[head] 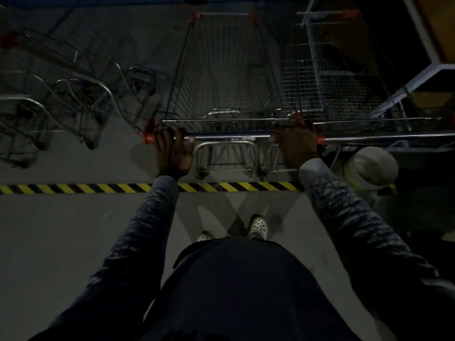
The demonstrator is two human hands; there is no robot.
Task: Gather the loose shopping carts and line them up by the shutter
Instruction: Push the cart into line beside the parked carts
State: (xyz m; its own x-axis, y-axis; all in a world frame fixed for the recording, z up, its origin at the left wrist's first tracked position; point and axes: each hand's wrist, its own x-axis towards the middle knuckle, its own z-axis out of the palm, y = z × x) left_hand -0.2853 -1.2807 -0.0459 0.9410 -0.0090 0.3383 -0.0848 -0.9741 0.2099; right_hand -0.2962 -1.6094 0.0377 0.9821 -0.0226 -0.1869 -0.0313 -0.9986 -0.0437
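Observation:
A wire shopping cart (226,77) with orange corner caps stands straight ahead of me, its basket empty. My left hand (172,151) grips the left end of its handle bar (229,137). My right hand (298,141) grips the right end of the same bar. A second cart (344,70) stands close against its right side. Further carts (61,94) lie skewed and tilted at the left.
A yellow-and-black hazard stripe (73,188) crosses the grey floor under my forearms. A pale round container (374,166) sits on the floor at the right, below the cart handle. A slanted light-coloured frame (430,75) rises at the far right. My shoes (257,226) stand behind the stripe.

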